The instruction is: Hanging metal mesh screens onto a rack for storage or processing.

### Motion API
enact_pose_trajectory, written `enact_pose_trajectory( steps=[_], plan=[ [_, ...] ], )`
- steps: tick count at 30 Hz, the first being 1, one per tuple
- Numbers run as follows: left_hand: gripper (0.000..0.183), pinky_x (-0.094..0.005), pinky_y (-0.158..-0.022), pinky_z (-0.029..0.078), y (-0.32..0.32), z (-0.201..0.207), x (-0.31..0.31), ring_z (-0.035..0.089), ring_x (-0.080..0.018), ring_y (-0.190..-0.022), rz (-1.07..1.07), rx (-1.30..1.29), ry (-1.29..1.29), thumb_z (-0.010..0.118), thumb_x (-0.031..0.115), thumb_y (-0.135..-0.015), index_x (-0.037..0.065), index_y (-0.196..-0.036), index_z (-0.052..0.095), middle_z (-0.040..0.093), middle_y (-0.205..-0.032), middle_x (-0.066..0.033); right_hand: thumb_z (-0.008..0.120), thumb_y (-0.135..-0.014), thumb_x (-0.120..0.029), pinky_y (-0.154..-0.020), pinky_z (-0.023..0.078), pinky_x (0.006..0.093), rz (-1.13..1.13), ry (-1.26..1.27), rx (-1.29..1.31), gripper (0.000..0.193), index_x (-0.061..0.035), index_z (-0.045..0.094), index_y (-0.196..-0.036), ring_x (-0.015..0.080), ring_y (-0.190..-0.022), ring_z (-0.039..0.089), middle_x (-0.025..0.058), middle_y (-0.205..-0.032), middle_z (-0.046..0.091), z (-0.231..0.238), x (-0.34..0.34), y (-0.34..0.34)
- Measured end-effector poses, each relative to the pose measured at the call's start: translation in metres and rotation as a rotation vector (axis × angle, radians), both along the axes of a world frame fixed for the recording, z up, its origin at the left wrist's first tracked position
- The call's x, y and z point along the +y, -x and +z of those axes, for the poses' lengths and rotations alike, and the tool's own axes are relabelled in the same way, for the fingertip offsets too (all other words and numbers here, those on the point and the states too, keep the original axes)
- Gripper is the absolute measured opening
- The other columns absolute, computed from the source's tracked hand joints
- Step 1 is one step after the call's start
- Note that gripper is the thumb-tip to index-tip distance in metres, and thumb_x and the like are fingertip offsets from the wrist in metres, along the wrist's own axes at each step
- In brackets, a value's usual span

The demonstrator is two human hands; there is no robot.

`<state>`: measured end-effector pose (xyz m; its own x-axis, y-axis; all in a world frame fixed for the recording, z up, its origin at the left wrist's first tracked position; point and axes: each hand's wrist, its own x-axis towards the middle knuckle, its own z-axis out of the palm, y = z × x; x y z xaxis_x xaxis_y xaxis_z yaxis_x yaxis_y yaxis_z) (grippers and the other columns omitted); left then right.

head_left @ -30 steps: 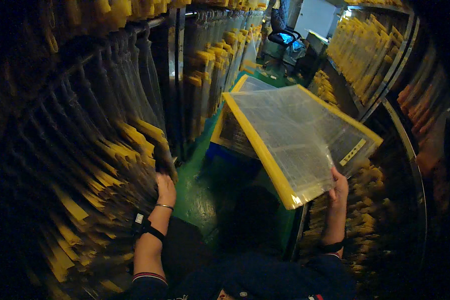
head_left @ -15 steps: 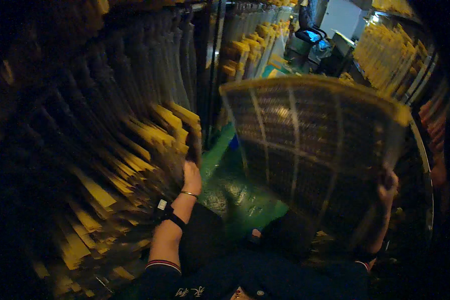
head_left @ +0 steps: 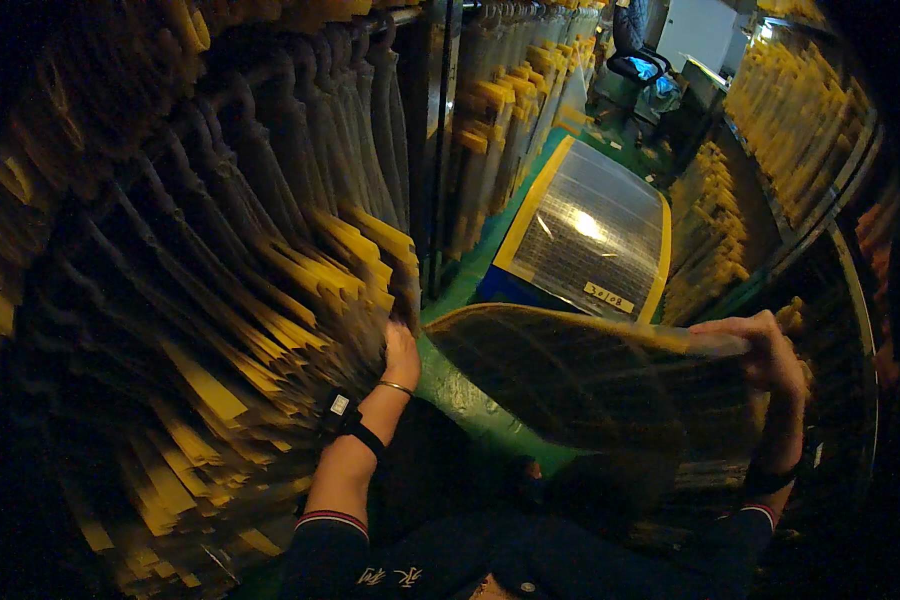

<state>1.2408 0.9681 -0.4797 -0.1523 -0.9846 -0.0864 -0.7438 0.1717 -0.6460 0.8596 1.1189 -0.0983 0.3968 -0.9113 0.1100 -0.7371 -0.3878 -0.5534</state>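
Observation:
My right hand [head_left: 765, 352] grips the edge of a large dark flexible sheet [head_left: 580, 380] with a yellow taped border and a faint grid of lines. The sheet is tilted, bowed and blurred in front of me. To the left, my left hand [head_left: 401, 356] is against the edges of hanging sheets [head_left: 345, 245] with yellow tabs. Its fingertips are hidden among them. Beyond the held sheet lies another sheet [head_left: 595, 225], yellow-bordered, glossy and finely gridded, on something blue near the floor.
Rows of hanging yellow-edged sheets [head_left: 500, 110] line the aisle's far left, with more on the right rack [head_left: 795, 125]. A metal upright [head_left: 440, 130] stands between the left rows. At the far end are an office chair [head_left: 635, 60] and a pale panel [head_left: 695, 40]. The floor [head_left: 460, 385] is green.
The held sheet has swung down and tipped flatter, uncovering the gridded sheet behind it. My right hand has turned over its edge. The left hand stays by the hanging sheets.

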Motion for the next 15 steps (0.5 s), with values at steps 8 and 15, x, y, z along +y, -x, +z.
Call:
enact_pose_trajectory(
  steps=[8,15],
  plan=[
    [0.046,-0.057,-0.106,0.022,-0.002,-0.009,-0.008,0.038,-0.0363,-0.131,-0.009,-0.144,-0.085,0.042,0.025,-0.095,0.005,-0.135,0.051,0.045,-0.142,-0.0119,0.069,-0.071,-0.01,-0.064,0.047,0.0265,-0.02,0.298,0.145,0.025,-0.0005,0.066,-0.094,0.0185,-0.069,0.063,0.0105,-0.084,0.068,0.024,0.006,0.065],
    [0.048,-0.0493,-0.104,0.028,-0.015,-0.03,0.003,0.046,-0.0323,-0.121,-0.037,-0.122,0.052,0.041,0.017,-0.094,-0.003,-0.138,0.043,0.047,-0.138,-0.0173,0.066,-0.074,-0.013,-0.063,0.049,0.027,-0.452,0.659,-0.225,0.027,-0.0031,0.067,-0.099,0.0183,-0.071,0.065,0.0091,-0.089,0.069,-0.059,0.008,0.069]
  ],
)
